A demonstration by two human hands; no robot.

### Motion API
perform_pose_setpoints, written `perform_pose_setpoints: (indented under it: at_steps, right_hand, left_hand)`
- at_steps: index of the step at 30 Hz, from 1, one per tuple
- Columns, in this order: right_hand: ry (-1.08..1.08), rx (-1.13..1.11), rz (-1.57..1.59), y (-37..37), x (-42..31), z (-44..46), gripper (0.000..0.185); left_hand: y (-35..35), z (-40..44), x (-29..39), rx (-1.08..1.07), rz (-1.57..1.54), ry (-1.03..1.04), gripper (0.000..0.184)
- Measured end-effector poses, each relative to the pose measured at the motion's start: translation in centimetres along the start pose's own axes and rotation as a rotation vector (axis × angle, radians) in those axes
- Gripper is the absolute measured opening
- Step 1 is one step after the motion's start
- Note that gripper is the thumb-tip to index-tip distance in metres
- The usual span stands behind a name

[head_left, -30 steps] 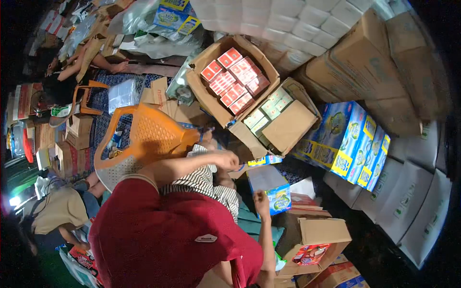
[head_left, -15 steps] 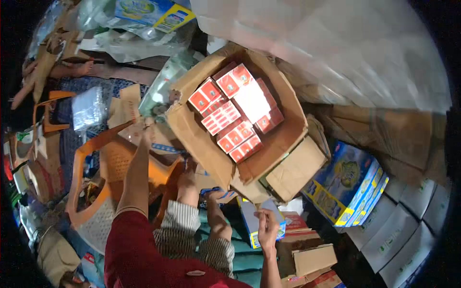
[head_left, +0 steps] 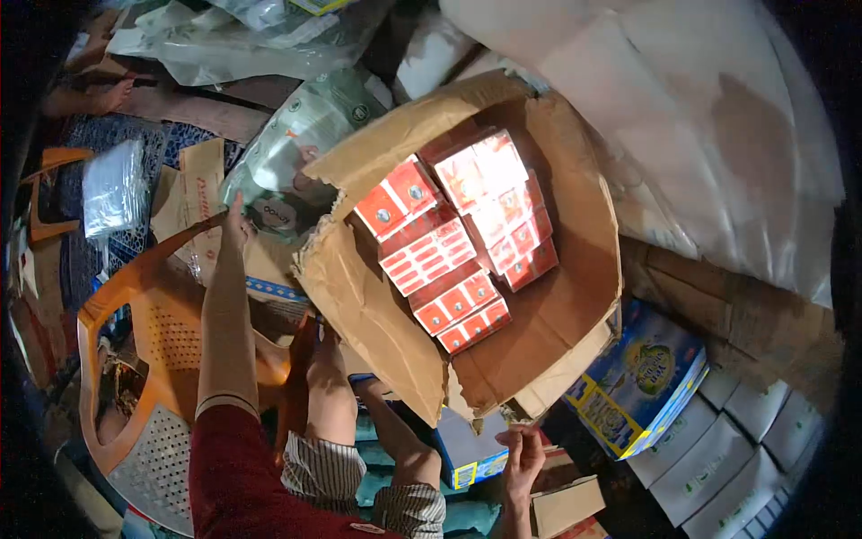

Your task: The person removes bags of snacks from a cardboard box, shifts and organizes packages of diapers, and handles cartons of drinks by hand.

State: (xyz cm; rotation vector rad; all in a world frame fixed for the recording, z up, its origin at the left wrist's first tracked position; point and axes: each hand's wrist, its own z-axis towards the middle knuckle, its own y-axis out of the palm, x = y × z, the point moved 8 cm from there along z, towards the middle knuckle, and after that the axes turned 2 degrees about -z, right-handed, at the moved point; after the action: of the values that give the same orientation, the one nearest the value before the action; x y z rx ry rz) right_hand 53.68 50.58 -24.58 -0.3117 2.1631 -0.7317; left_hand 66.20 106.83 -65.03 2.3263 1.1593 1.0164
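Observation:
A large open cardboard carton (head_left: 566, 296) with torn, raised flaps stands in front of me. Inside it lie several red-and-white small boxes (head_left: 426, 256), packed in stacks, some washed out by glare. My right hand (head_left: 523, 463) is just below the carton's near flap, fingers curled and pinched together; whatever they hold, if anything, is too small to make out. Left of the carton, my left hand (head_left: 235, 229) is at the top edge of an orange plastic chair (head_left: 175, 332). Its fingers are too small to read, and I cannot tell whether it grips the chair.
Blue-and-yellow packs (head_left: 642, 368) stand right of the carton, beside white boxes (head_left: 723, 463). A green plastic packet (head_left: 301, 135) lies beyond my left hand. White plastic sheeting (head_left: 682, 117) hangs at upper right. Another person's foot (head_left: 108, 97) shows at upper left.
The view has shifted, and the carton looks larger and nearer. My right hand now appears lower and farther right, close under the flap. My left hand stays by the chair's edge.

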Motion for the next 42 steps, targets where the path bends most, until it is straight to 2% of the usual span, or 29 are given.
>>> perform_pose_setpoints:
  at_steps: [1,6,7,9,10,12,14,15,18,19,24,25,27,28,29,30,32,33,34,36,38,39,40,42]
  right_hand:
    - [0.021,-0.017,0.0,0.3,-0.1,0.0,0.012]
    - [-0.041,-0.125,-0.114,1.1,-3.0,-0.4,0.014]
    - [-0.035,-0.133,-0.118,1.1,-3.7,-0.4,0.015]
    - [0.001,-0.154,-0.078,0.8,-4.1,-0.6,0.016]
    - [-0.026,-0.174,-0.097,0.7,-4.3,-0.7,0.016]
    - [-0.09,-0.202,-0.129,0.4,-5.1,-0.9,0.017]
    - [-0.093,-0.223,-0.209,-0.2,-5.7,-1.3,0.016]
    - [-0.1,-0.231,-0.198,-0.3,-6.3,-1.6,0.016]
    - [-0.114,-0.248,-0.139,-1.0,-9.0,-3.0,0.016]
    - [-0.124,-0.254,-0.097,-1.2,-9.7,-3.3,0.016]
    - [-0.149,-0.232,0.027,-3.1,-14.4,-4.8,0.015]
    - [-0.199,-0.23,-0.058,-3.6,-14.7,-5.0,0.016]
    - [-0.18,-0.244,0.037,-4.1,-16.7,-6.0,0.017]
    - [-0.173,-0.248,0.087,-4.3,-17.6,-6.5,0.018]
    - [-0.221,-0.261,0.0,-4.2,-17.4,-6.5,0.019]
    - [-0.241,-0.282,-0.039,-3.8,-17.3,-6.7,0.018]
    - [-0.278,-0.318,-0.115,-2.7,-17.2,-7.2,0.018]
    - [-0.35,-0.334,-0.165,-1.8,-17.3,-7.3,0.02]
    - [-0.197,-0.482,-0.11,-1.1,-19.2,-8.7,0.026]
    - [-0.502,-0.547,-0.09,1.0,-20.0,-9.9,0.046]
    - [-0.508,-0.611,-0.161,1.1,-21.3,-11.1,0.064]
    - [-0.515,-0.644,-0.197,0.7,-22.5,-11.4,0.074]
    - [-0.506,-0.683,-0.111,-1.7,-25.4,-12.7,0.094]
    - [-0.694,-0.61,0.13,-2.3,-24.4,-10.5,0.094]
  left_hand:
    - [0.8,-0.8,0.6,0.006,0.048,0.015,0.026]
    - [-9.4,1.7,-2.1,0.738,0.214,0.187,0.018]
    - [-5.9,-0.6,-0.1,0.867,0.412,0.186,0.014]
    - [-5.9,-0.8,0.3,0.829,0.428,0.39,0.015]
    - [-3.7,-2.4,1.7,0.809,0.437,0.494,0.016]
    - [2.5,-7.0,5.1,0.925,0.797,0.317,0.028]
    - [3.8,-7.3,7.6,0.884,0.843,0.45,0.032]
    - [6.0,-7.3,9.9,0.758,0.883,0.581,0.034]
    - [20.8,-13.8,16.9,0.595,0.947,0.543,0.03]
    - [22.5,-14.3,18.5,0.566,1.02,0.552,0.027]
    - [31.7,-23.5,23.2,0.54,1.376,0.817,0.026]
    - [32.3,-25.8,23.8,0.55,1.401,0.863,0.026]
    - [34.8,-31.7,25.9,0.578,1.433,1.079,0.024]
    - [35.2,-33.7,27.0,0.526,1.361,0.925,0.022]
    - [36.8,-36.7,28.4,0.49,1.32,0.989,0.016]
    - [36.2,-38.4,28.9,0.337,0.971,1.039,0.011]
    - [34.3,-40.9,30.0,0.172,0.435,0.792,0.01]
    - [41.1,-45.9,31.5,0.169,1.016,0.957,0.014]
    - [42.1,-48.1,31.5,0.138,0.959,0.942,0.017]
    - [46.0,-53.1,31.4,0.212,0.914,1.144,0.02]
    - [53.8,-57.5,31.1,-0.13,1.278,0.917,0.019]
    - [56.5,-60.5,30.5,-0.059,1.304,0.714,0.021]
    - [58.2,-63.2,30.6,-0.115,1.194,0.761,0.022]
    - [60.4,-67.7,30.3,-0.229,0.974,0.821,0.025]
